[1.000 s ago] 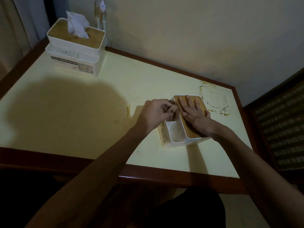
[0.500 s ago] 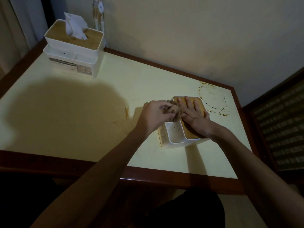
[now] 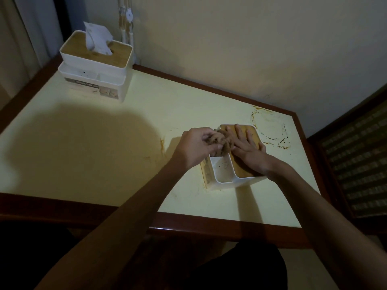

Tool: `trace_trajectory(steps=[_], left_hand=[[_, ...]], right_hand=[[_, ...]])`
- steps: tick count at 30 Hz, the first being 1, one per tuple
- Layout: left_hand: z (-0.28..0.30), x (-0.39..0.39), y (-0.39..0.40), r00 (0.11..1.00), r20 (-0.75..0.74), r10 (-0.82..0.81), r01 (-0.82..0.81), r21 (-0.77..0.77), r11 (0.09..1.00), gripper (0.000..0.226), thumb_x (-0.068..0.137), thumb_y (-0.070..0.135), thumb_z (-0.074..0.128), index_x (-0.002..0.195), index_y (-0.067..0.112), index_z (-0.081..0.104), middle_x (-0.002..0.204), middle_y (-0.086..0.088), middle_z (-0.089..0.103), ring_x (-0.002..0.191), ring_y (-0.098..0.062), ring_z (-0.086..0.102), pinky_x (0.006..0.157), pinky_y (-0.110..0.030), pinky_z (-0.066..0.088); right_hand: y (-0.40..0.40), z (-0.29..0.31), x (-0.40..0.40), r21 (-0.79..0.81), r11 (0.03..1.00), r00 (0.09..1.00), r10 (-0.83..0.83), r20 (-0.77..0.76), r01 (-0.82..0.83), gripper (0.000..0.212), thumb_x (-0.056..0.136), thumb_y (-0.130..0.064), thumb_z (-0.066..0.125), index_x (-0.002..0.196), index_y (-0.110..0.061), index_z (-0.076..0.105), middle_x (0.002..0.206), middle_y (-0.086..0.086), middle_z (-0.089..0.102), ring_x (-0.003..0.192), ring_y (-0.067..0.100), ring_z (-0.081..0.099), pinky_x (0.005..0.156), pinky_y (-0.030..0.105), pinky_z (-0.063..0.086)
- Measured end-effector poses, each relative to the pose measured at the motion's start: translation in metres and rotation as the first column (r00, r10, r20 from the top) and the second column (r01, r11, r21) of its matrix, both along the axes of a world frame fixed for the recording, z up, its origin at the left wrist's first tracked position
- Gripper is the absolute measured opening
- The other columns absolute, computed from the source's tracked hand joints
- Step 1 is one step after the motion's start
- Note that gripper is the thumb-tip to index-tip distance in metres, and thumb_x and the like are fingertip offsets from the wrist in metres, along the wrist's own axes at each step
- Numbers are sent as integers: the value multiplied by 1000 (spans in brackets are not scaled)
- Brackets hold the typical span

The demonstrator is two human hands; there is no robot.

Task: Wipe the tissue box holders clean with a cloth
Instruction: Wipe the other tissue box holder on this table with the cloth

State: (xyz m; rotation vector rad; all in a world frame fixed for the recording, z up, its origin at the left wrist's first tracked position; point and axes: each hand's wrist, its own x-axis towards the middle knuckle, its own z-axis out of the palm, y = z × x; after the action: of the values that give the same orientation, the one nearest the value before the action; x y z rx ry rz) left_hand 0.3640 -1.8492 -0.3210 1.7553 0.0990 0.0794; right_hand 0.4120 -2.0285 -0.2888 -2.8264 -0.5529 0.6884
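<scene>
A white tissue box holder (image 3: 225, 181) with a wooden lid stands at the right of the table, its front compartment speckled with dark crumbs. My left hand (image 3: 194, 146) is shut on a bunched brown cloth (image 3: 225, 143), which is pressed into the holder's far side compartment. My right hand (image 3: 248, 147) lies flat, fingers spread, on the wooden lid and steadies the holder. A second white holder (image 3: 94, 76) with a tissue sticking out of its wooden lid stands at the far left corner.
The pale yellow table (image 3: 104, 143) has a dark wooden rim and meets the wall at the back. Brown ring-shaped stains (image 3: 270, 130) mark the top right of the holder. A dark woven panel (image 3: 356, 164) stands to the right of the table.
My left hand has worked the cloth a little deeper into the side compartment, against my right hand's fingers. The right hand stays flat on the lid. The view shifted slightly.
</scene>
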Motion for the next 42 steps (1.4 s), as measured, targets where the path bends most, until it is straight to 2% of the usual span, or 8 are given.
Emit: trace_trajectory(steps=[4, 7, 10, 16, 20, 27, 34, 42], left_hand=[[17, -13, -3, 997, 75, -23, 29, -87, 996, 26, 76, 7, 76, 97, 21, 69, 85, 11, 68, 71, 14, 59, 67, -1, 42], [19, -26, -7, 994, 103, -31, 58, -263, 963, 28, 77, -4, 71, 98, 15, 67, 94, -4, 70, 85, -10, 69, 77, -17, 53], [15, -35, -3, 994, 75, 75, -43, -362, 931, 27, 77, -11, 66, 98, 7, 65, 91, -13, 66, 83, -22, 67, 71, -14, 50], [-9, -55, -17, 989, 126, 80, -70, -85, 994, 32, 74, -5, 67, 71, 24, 56, 77, 8, 65, 75, -14, 67, 69, -27, 55], [-14, -49, -28, 946, 311, 93, -166, 216, 962, 13, 73, 7, 75, 83, 14, 70, 88, 2, 67, 76, 3, 49, 71, -6, 36], [-7, -58, -33, 991, 132, 12, -27, 113, 993, 19, 76, 6, 71, 93, 14, 73, 98, 3, 64, 67, 4, 56, 63, -5, 41], [2, -50, -37, 999, 43, 24, -29, 115, 993, 11, 75, 24, 79, 69, 17, 73, 78, 7, 60, 76, -4, 57, 61, -14, 40], [2, -44, -31, 994, 35, -101, 88, 274, 958, 49, 76, 3, 68, 120, 19, 55, 103, 0, 64, 85, -12, 58, 66, -12, 44]], right_hand=[[1, 6, -5, 81, 996, 999, -39, -30, 42, 49, 101, -43, 28, 141, -50, 0, 157, -12, -17, 144, 11, -20, 116, 47, -10], [0, 10, -7, 114, 992, 998, -46, -45, 51, 53, 102, -34, 32, 140, -48, -3, 158, -10, -14, 144, 12, -18, 116, 46, -9], [-3, 12, -7, 196, 977, 993, -66, -96, 84, 54, 103, -27, 32, 147, -45, 6, 157, -17, -12, 144, 10, -16, 116, 46, -11], [-4, 13, -7, 216, 973, 994, -64, -87, 82, 54, 103, -24, 32, 148, -44, 8, 157, -17, -11, 145, 10, -15, 115, 46, -11], [-3, 11, -8, 209, 974, 995, -71, -77, 86, 55, 102, -28, 33, 148, -44, 8, 157, -18, -11, 144, 8, -16, 114, 45, -12], [-3, 10, -8, 209, 974, 994, -70, -81, 86, 56, 101, -32, 36, 148, -45, 8, 157, -19, -12, 144, 7, -17, 114, 45, -14], [-2, 12, -9, 203, 976, 996, -60, -73, 74, 58, 100, -34, 37, 148, -45, 6, 157, -16, -13, 144, 9, -18, 114, 46, -13], [-2, 11, -9, 212, 973, 994, -68, -89, 86, 60, 99, -36, 39, 148, -45, 5, 157, -18, -13, 144, 7, -18, 114, 45, -12]])
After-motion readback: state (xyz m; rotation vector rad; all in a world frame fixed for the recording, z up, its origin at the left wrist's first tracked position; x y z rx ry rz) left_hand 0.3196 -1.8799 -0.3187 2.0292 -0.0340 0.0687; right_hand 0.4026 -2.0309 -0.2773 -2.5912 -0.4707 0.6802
